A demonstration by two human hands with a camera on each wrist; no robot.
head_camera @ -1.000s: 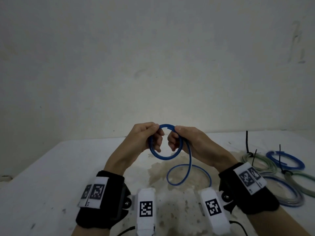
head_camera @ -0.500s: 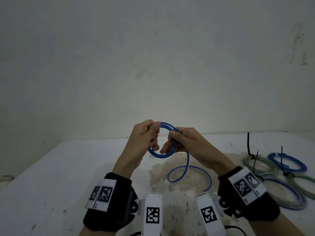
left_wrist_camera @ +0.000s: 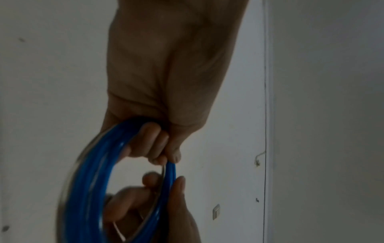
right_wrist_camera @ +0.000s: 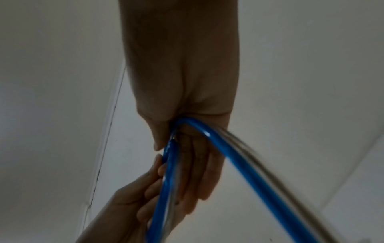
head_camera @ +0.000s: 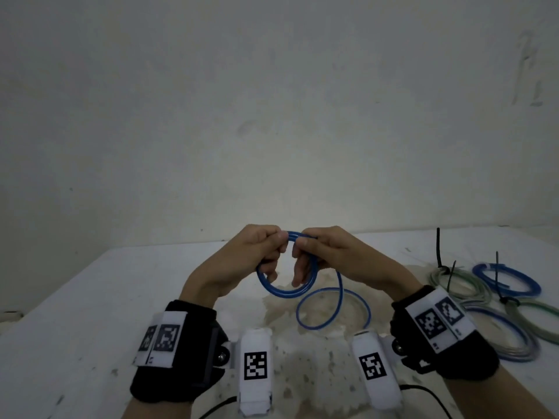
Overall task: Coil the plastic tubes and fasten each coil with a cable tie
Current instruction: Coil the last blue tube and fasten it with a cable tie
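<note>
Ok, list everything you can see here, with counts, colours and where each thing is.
blue tube: one, blue, partly coiled in the air between both hands, its tail looping on the table
tied coils: about five, blue, green and grey, table's right side
cable ties: three visible, black, sticking up from those coils
table: one, white, stained in the middle
wrist cameras: two, white, at the wrists
left hand: grips the coil's top
right hand: pinches the coil's top
</note>
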